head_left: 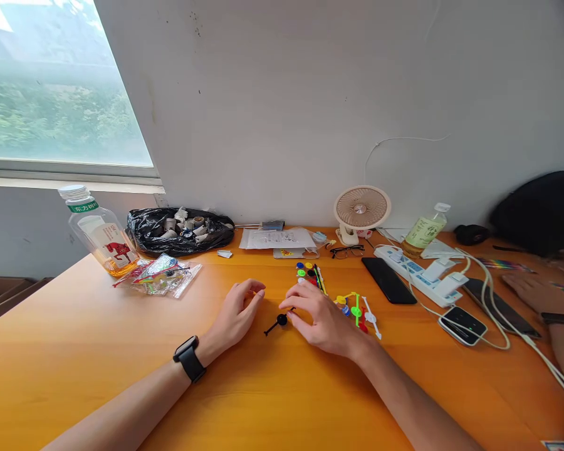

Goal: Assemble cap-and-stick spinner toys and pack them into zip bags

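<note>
My right hand (317, 313) pinches the upper end of a small black plastic arrow-like piece with a round disc (282, 319), its thin stem pointing down and left over the table. To the left of it, my left hand (237, 313) rests on its side with fingers loosely curved, thumb and forefinger apart, and nothing between them. Beside my right hand lie similar pieces: a green one (356, 311), a white one (370, 317), and yellow, red and blue parts. Several coloured discs and sticks (302, 273) lie just beyond its knuckles, partly covered by the hand.
A tilted tea bottle (106, 241) and clear plastic bags (169, 279) stand left, near a black bag of rolls (181, 232). Behind are papers (277, 238), glasses (346, 251) and a fan (361, 210). Rightward lie phones, a power strip (420, 275), cables and another person's hand (526, 291).
</note>
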`<state>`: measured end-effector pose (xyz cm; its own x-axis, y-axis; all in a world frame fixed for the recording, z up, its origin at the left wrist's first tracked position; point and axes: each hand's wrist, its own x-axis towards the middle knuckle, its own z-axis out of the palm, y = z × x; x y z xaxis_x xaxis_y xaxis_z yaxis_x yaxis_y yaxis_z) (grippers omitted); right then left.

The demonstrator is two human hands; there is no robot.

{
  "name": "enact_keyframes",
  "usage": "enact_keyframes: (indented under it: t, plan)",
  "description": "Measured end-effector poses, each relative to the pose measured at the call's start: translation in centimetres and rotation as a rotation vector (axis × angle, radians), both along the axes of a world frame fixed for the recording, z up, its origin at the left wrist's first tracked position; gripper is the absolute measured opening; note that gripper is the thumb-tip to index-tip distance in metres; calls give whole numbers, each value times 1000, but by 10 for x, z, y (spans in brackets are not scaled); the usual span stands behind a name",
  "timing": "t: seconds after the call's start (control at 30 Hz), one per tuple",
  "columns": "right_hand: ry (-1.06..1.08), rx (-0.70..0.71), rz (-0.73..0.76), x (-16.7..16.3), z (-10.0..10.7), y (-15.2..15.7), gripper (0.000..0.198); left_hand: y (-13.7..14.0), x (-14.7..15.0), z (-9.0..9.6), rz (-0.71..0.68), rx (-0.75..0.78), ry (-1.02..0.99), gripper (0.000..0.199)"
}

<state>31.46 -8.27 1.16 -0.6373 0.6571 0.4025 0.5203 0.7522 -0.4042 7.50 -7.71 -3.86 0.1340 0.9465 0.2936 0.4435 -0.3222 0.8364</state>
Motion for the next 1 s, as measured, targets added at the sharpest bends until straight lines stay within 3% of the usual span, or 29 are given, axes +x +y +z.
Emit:
enact_keyframes:
  t: [0.13, 0.33, 0.63, 0.8, 1.0]
  plan:
    - [-78, -33, 69, -10, -4, -9, 19, 0, 0, -1, 3, -5, 1, 32]
    - [-198, -7, 49, -11, -11, -9, 18, -2, 0, -1, 3, -12, 1, 31]
    - [-340, -125, -195, 18, 9, 0, 26, -4, 0, 4, -4, -37, 10, 31]
    - [-415, -76, -280, 37, 12, 9, 6, -3, 0, 4, -5, -31, 15, 30]
    - [-479, -340, -375, 55, 20, 8, 8, -3, 0, 4, 8, -27, 22, 28]
